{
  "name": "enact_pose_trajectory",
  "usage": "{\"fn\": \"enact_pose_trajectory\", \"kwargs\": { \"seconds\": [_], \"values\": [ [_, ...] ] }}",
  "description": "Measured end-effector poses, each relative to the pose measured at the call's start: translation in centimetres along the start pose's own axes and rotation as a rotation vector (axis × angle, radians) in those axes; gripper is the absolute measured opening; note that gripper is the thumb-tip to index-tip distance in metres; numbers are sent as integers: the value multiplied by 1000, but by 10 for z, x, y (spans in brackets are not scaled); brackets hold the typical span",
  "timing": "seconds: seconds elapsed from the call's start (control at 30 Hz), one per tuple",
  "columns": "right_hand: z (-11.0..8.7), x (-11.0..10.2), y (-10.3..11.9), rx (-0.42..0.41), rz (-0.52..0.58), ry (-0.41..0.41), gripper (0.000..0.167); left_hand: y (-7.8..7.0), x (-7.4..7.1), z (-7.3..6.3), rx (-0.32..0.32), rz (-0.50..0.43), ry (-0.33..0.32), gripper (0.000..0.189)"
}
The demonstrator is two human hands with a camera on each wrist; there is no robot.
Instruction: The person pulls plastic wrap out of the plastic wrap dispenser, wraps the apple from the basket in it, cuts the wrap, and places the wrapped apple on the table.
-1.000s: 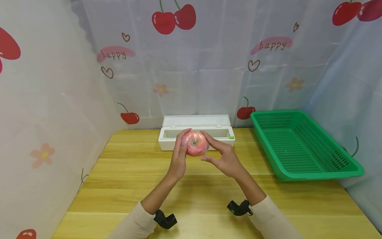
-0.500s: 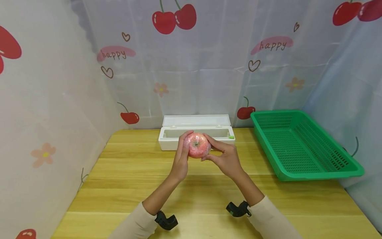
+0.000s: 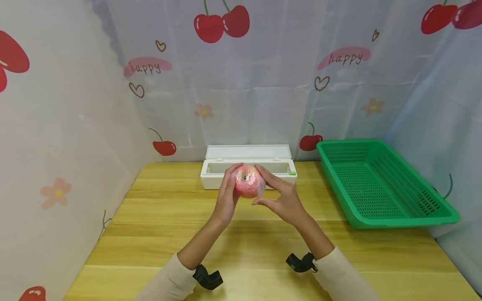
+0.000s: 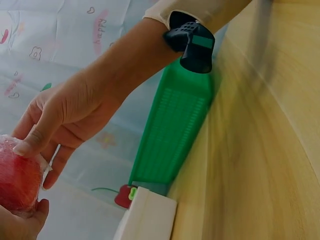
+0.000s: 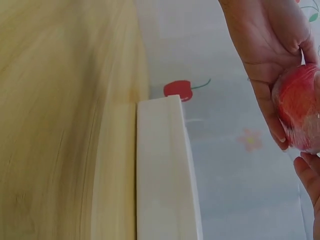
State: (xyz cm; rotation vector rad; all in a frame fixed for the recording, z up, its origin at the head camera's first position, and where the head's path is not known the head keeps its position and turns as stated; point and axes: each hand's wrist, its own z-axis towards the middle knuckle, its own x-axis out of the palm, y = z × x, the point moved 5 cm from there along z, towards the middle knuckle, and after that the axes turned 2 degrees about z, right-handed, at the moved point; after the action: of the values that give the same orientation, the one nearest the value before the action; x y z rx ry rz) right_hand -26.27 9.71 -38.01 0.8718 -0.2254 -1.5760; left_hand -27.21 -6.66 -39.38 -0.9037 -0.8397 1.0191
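A red apple (image 3: 249,182) wrapped in clear plastic film is held up above the table, stem end showing in the head view. My left hand (image 3: 226,200) grips its left side, palm against the fruit in the right wrist view. My right hand (image 3: 286,202) is curved about the right side, fingertips at the upper edge and thumb near the lower edge. From the left wrist view, the right thumb (image 4: 37,137) lies over the apple's wrapped surface. A loose bit of film (image 4: 46,166) sticks out near the right fingers.
Behind the hands stands a long white box (image 3: 211,182) with its lid (image 3: 248,151) raised and a small green piece (image 3: 292,173) at its right end. A green slotted basket (image 3: 350,209) sits on the right of the wooden table (image 3: 158,234). Printed curtains surround the table.
The apple has turned between my hands, its stem tipping toward the back. My right thumb came in against its lower edge half a second ago, then eased slightly away.
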Motion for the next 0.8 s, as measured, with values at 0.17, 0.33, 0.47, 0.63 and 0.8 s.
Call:
{"fn": "enact_pose_trajectory", "kwargs": {
  "seconds": [0.17,0.33,0.47,0.63,0.8],
  "values": [
    [0,0,3,-5,-25,-50,87,-1,3,-2,-1,59,25,46],
    [0,1,5,-29,-79,-92,85,-3,2,-2,11,92,32,44],
    [0,2,5,-27,-68,-112,85,-4,0,-1,40,153,27,45],
    [-1,5,4,-14,-39,-122,86,-9,-1,-1,118,237,20,44],
    [0,7,6,-26,-51,-90,88,-12,-2,-1,143,258,6,41]
  ]
}}
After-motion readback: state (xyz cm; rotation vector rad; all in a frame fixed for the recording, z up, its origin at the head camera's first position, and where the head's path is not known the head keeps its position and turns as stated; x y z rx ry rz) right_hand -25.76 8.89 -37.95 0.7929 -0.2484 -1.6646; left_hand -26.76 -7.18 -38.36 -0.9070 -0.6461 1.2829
